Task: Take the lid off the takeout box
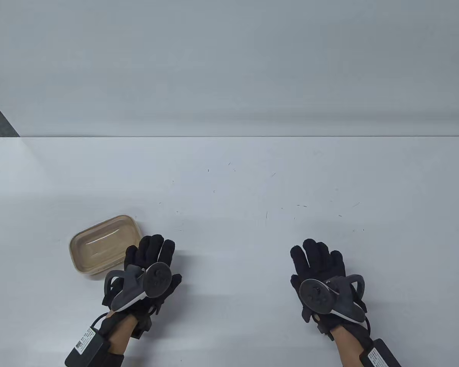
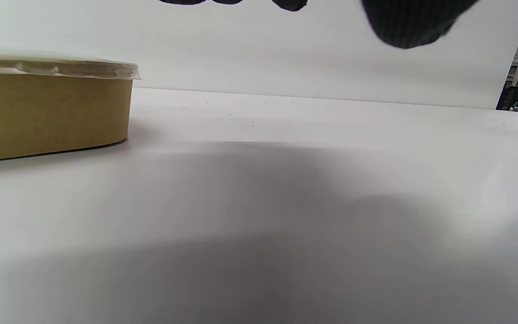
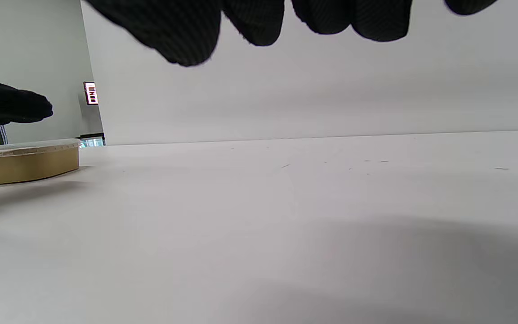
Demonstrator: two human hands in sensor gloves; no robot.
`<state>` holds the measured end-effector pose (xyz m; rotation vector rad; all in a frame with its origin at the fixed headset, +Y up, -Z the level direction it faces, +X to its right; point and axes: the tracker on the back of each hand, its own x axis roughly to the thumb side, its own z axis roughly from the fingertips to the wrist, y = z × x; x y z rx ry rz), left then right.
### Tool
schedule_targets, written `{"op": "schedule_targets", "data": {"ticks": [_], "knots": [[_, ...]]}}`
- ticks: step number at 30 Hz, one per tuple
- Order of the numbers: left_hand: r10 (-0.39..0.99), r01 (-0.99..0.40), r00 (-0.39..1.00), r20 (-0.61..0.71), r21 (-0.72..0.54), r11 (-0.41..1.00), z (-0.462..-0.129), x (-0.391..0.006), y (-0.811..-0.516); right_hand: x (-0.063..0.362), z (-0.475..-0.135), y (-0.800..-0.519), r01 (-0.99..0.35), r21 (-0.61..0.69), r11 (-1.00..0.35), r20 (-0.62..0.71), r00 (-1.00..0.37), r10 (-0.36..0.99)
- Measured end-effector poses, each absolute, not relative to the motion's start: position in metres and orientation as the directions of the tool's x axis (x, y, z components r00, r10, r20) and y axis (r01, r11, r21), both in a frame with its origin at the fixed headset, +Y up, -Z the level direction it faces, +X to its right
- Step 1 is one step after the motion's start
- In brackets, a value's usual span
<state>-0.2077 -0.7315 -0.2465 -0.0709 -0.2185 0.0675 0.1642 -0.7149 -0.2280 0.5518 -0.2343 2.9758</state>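
Note:
A tan paper takeout box (image 1: 104, 244) with a clear plastic lid (image 1: 101, 241) sits on the white table (image 1: 229, 183) at the near left. In the left wrist view the box (image 2: 47, 114) stands at the left with the lid's rim (image 2: 56, 67) on top. It also shows in the right wrist view (image 3: 25, 165) at the far left. My left hand (image 1: 150, 255) hovers flat just right of the box, apart from it, fingers spread and empty. My right hand (image 1: 317, 257) is flat and empty at the near right, far from the box.
A white wall stands behind the table's far edge (image 1: 229, 136). The tabletop carries only small scuff marks (image 1: 266, 215) in the middle.

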Motion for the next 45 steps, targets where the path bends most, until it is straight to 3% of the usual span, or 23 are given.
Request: {"op": "schedule_targets", "data": {"ticks": [14,18,34,37,40,42,45], "knots": [[0.082,-0.062,0.973,0.218,-0.099,0.993,-0.246,-0.206,-0.734,0.162,-0.23,-0.714,-0.153,-0.108,-0.982,0.372,-0.922,0.102],[0.074,-0.04,0.972,0.222,-0.155,0.987,-0.25,-0.204,-0.741,0.164,-0.231,-0.713,-0.189,-0.1,-0.977,0.381,-0.914,0.138],[0.099,-0.08,0.973,0.206,-0.097,0.992,-0.247,-0.212,-0.728,0.157,-0.231,-0.715,-0.151,-0.093,-0.984,0.399,-0.911,0.102],[0.098,-0.097,0.983,0.154,-0.017,0.995,-0.248,-0.226,-0.715,0.155,-0.229,-0.715,-0.148,-0.091,-0.985,0.406,-0.909,0.099],[0.192,-0.193,0.981,0.024,0.18,0.965,-0.244,-0.264,-0.687,0.155,-0.227,-0.711,-0.157,-0.108,-0.982,0.412,-0.906,0.1],[0.356,-0.299,0.929,-0.099,0.367,0.881,-0.236,-0.309,-0.667,0.155,-0.226,-0.71,-0.157,-0.111,-0.981,0.411,-0.906,0.099],[0.589,-0.408,0.778,-0.22,0.537,0.739,-0.225,-0.368,-0.662,0.157,-0.226,-0.709,-0.169,-0.11,-0.98,0.409,-0.906,0.11]]}}
